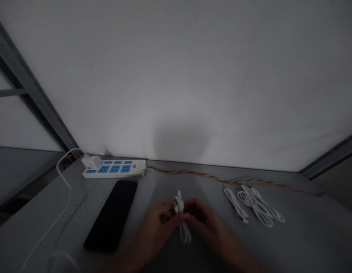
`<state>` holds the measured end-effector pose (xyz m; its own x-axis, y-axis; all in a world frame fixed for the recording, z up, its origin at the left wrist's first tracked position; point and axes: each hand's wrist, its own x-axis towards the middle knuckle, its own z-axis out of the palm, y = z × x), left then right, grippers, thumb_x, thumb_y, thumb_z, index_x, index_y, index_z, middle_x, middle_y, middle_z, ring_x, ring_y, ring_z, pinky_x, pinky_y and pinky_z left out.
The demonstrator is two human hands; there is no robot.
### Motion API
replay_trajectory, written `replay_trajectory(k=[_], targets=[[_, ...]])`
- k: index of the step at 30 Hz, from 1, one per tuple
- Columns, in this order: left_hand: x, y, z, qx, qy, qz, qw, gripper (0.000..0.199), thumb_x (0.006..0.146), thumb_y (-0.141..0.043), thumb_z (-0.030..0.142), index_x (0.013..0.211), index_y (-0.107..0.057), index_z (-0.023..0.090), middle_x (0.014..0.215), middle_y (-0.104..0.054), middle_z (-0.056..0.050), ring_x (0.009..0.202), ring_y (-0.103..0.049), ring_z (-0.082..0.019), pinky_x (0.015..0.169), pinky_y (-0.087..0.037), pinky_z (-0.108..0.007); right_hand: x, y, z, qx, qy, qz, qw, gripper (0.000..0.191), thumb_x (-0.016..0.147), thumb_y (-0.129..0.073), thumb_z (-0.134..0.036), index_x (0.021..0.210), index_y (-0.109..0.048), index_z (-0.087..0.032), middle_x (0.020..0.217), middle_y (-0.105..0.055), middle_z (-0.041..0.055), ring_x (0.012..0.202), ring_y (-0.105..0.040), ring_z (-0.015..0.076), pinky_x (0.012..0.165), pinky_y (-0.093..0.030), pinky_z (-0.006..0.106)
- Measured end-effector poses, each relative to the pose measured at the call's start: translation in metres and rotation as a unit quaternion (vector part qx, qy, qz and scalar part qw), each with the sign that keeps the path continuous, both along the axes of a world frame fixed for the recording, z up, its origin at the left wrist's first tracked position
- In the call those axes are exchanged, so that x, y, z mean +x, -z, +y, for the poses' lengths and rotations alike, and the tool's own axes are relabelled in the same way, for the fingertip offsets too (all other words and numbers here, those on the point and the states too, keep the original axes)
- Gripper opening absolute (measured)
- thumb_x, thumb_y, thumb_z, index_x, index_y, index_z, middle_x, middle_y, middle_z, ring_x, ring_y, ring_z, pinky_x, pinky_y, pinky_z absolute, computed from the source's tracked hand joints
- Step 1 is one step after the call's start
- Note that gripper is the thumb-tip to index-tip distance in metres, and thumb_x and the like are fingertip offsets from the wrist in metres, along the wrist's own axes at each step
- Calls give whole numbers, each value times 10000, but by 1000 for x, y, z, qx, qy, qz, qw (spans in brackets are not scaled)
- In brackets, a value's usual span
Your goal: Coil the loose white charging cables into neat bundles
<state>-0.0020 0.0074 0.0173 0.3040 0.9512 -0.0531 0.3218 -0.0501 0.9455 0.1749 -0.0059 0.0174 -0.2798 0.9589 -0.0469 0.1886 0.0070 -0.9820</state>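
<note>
A white charging cable point(185, 232), folded into a narrow bundle, is held upright above the table at the front centre. My left hand point(160, 223) pinches its middle from the left, thumb across the near side. From the other side my right hand point(202, 220) grips the same bundle, its thumb and fingers meeting the left thumb. The bundle's loops stick out above and below my fingers. What lies behind my fingertips is hidden. To the right, several more bundled white cables point(257, 206) lie on the grey table point(210, 189).
A white power strip point(116, 175) with blue sockets stands by the back wall, a white charger point(91, 162) plugged in at its left. A twisted red-yellow wire point(198, 173) runs right along the wall. A black phone point(111, 216) and a loose white cable point(69, 189) lie left.
</note>
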Motion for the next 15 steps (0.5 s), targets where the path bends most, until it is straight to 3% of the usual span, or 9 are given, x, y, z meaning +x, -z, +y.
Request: replay_trajectory(k=[5, 7, 9, 11, 13, 15], targets=[[0, -10, -2, -6, 66, 14, 998, 294, 882, -548, 357, 1066, -710, 195, 838, -747, -17, 750, -678, -186, 640, -488, -247, 0, 2, 2, -35, -1, 43, 998, 405, 842, -650, -434, 1174, -570, -216, 822, -696, 16, 760, -655, 193, 669, -481, 297], [-12, -18, 2, 16, 100, 92, 991, 359, 895, -517, 373, 1180, -661, 209, 861, -750, -26, 751, -679, -198, 648, -493, -272, 5, 4, 6, -26, 17, 23, 999, 409, 852, -619, -424, 1194, -544, -213, 775, -664, -5, 691, -631, 172, 612, -458, 277], [-39, -27, 8, 53, 104, 205, 972, 428, 842, -585, 388, 1234, -625, 220, 1044, -741, -63, 940, -670, -245, 834, -483, -340, 17, 5, 12, 3, 58, -39, 998, 421, 866, -564, -423, 1221, -520, -201, 750, -640, -10, 656, -612, 168, 592, -446, 277], [-78, -31, 14, 61, 48, 289, 954, 456, 841, -570, 446, 1229, -610, 210, 1158, -701, -96, 1050, -640, -286, 922, -450, -394, 33, 5, 19, 42, 114, -145, 982, 479, 856, -525, -411, 1272, -484, -176, 769, -660, 10, 666, -627, 190, 620, -455, 304], [-122, -29, 16, 65, -64, 352, 931, 520, 838, -555, 523, 1247, -565, 202, 1254, -642, -120, 1107, -608, -307, 942, -436, -412, 52, 4, 25, 59, 169, -277, 944, 514, 837, -492, -386, 1300, -473, -162, 815, -699, 42, 702, -662, 228, 652, -460, 336], [-159, -22, 14, 34, -120, 421, 899, 634, 737, -632, 608, 1170, -583, 147, 1162, -664, -169, 1016, -635, -349, 862, -461, -433, 68, 2, 29, 40, 189, -388, 901, 502, 833, -465, -365, 1292, -492, -161, 848, -731, 69, 747, -696, 264, 658, -457, 345]])
